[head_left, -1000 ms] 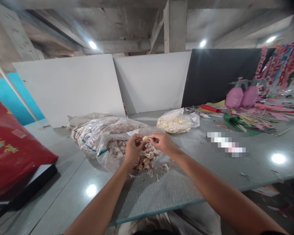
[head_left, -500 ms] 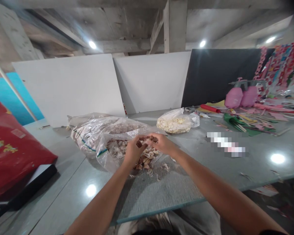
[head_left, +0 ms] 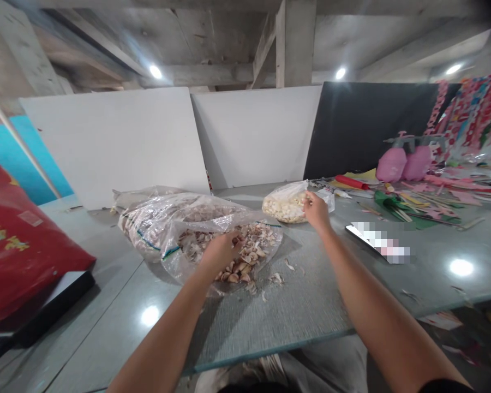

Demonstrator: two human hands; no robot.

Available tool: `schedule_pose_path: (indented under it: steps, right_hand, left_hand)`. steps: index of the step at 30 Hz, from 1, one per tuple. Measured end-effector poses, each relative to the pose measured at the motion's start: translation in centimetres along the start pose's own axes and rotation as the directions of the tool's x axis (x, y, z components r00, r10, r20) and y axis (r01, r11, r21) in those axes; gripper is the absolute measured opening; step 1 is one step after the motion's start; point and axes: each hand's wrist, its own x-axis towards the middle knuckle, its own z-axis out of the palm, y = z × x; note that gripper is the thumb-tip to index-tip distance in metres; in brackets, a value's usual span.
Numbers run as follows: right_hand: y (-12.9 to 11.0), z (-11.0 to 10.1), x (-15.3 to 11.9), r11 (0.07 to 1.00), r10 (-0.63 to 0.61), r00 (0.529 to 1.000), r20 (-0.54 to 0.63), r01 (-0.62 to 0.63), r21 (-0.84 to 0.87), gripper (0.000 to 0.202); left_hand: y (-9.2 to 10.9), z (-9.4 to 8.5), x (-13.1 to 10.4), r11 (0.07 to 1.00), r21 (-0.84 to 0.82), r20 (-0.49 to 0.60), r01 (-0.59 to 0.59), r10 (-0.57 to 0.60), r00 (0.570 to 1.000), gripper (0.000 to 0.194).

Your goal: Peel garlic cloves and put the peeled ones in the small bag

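A large clear plastic bag point(head_left: 175, 218) lies on its side, with unpeeled garlic cloves point(head_left: 239, 268) and papery skins point(head_left: 262, 237) spread at its mouth. Over these cloves is my left hand point(head_left: 222, 250), its fingers curled together; whatever they hold is hidden. My right hand point(head_left: 317, 210) reaches to the opening of a smaller clear bag point(head_left: 297, 190) of pale peeled garlic cloves point(head_left: 284, 210). Its fingertips are pinched at the bag's edge, and I cannot make out what is between them.
Loose garlic skins point(head_left: 276, 278) lie on the grey table point(head_left: 286, 311). A phone point(head_left: 368, 240), partly blurred out, is to the right. Beyond it are pink spray bottles point(head_left: 393, 164) and paper scraps. A red bag point(head_left: 24, 240) and black box point(head_left: 61, 297) stand at left.
My right hand has left my left hand and moved right and away to the smaller bag. My left hand has stayed over the unpeeled cloves, dropping slightly.
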Motion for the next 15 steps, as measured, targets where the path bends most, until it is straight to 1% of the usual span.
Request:
schedule_pose_path:
  steps: [2, 4, 6, 8, 9, 10, 12, 14, 15]
  right_hand:
    - [1.5, 0.2, 0.6, 0.998, 0.059, 0.997, 0.052, -0.061, 0.031, 0.053]
    - [2.0, 0.3, 0.8, 0.990, 0.101, 0.994, 0.048, -0.105, 0.094, 0.061]
    - [1.6, 0.3, 0.8, 0.978, 0.132, 0.991, 0.031, -0.135, 0.159, 0.058]
    - [0.6, 0.1, 0.5, 0.971, 0.144, 0.989, 0.042, -0.150, 0.185, 0.048]
    - [-0.1, -0.1, 0.2, 0.974, 0.131, 0.989, 0.065, -0.141, 0.176, 0.042]
    - [-0.8, -0.2, -0.1, 0.980, 0.101, 0.991, 0.087, -0.114, 0.162, 0.038]
    - [-2.2, -0.3, -1.0, 0.992, -0.023, 0.992, 0.121, 0.008, 0.128, 0.032]
    - [-3.6, -0.3, -2.1, 0.981, -0.174, 0.972, 0.157, 0.158, 0.111, 0.030]
    - [-4.2, -0.1, -2.6, 0.969, -0.236, 0.951, 0.200, 0.217, 0.115, 0.031]
  left_hand:
    - [-0.3, 0.0, 0.1, 1.000, -0.008, 0.003, -0.004, 0.004, 1.000, 0.020]
    - [-0.6, -0.1, 0.1, 0.999, -0.035, 0.023, -0.013, 0.013, 1.000, 0.020]
    - [-0.9, 0.0, 0.2, 0.997, -0.071, 0.050, -0.034, 0.038, 0.998, 0.021]
    - [-1.0, 0.1, 0.2, 0.993, -0.106, 0.092, -0.055, 0.064, 0.994, 0.022]
    - [-1.0, 0.1, 0.2, 0.990, -0.126, 0.115, -0.060, 0.074, 0.991, 0.022]
    - [-1.0, 0.2, 0.2, 0.988, -0.146, 0.135, -0.060, 0.080, 0.988, 0.022]
    - [-0.9, 0.4, 0.1, 0.982, -0.179, 0.156, -0.060, 0.088, 0.984, 0.023]
    - [-0.8, 0.4, 0.0, 0.976, -0.207, 0.158, -0.065, 0.099, 0.983, 0.023]
    - [-0.8, 0.4, -0.1, 0.974, -0.215, 0.163, -0.068, 0.105, 0.981, 0.023]
